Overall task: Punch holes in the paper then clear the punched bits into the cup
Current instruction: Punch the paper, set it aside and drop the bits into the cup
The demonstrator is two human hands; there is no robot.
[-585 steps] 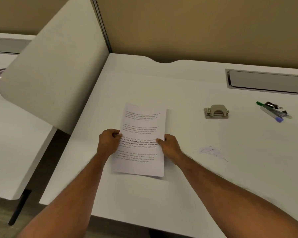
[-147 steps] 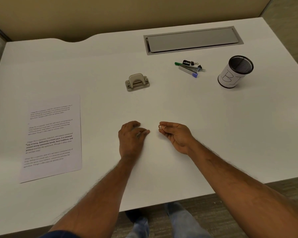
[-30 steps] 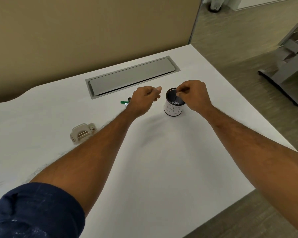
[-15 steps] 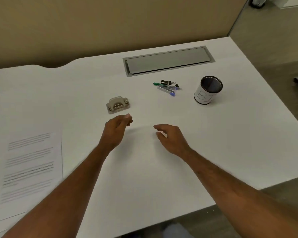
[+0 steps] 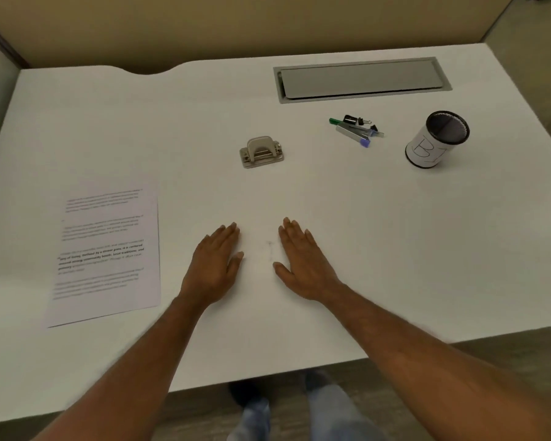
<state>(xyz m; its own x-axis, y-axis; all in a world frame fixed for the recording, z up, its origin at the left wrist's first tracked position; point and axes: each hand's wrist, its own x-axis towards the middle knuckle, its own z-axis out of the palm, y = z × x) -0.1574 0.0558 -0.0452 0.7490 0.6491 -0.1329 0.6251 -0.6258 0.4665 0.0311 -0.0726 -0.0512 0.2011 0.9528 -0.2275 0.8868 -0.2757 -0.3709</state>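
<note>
Desk (image 5: 395,249) under flat, straight fingers (image 5: 229,233)

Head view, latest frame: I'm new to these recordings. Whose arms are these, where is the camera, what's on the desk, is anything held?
No machine: the grips are a person's bare hands, filmed by a head-worn camera looking down. The left grip and right grip lie flat on the white desk, holding nothing. Left of them lies a printed sheet of paper; beyond them stand a hole punch, pens with binder clips, and a paper-wrapped mesh cup.
</note>
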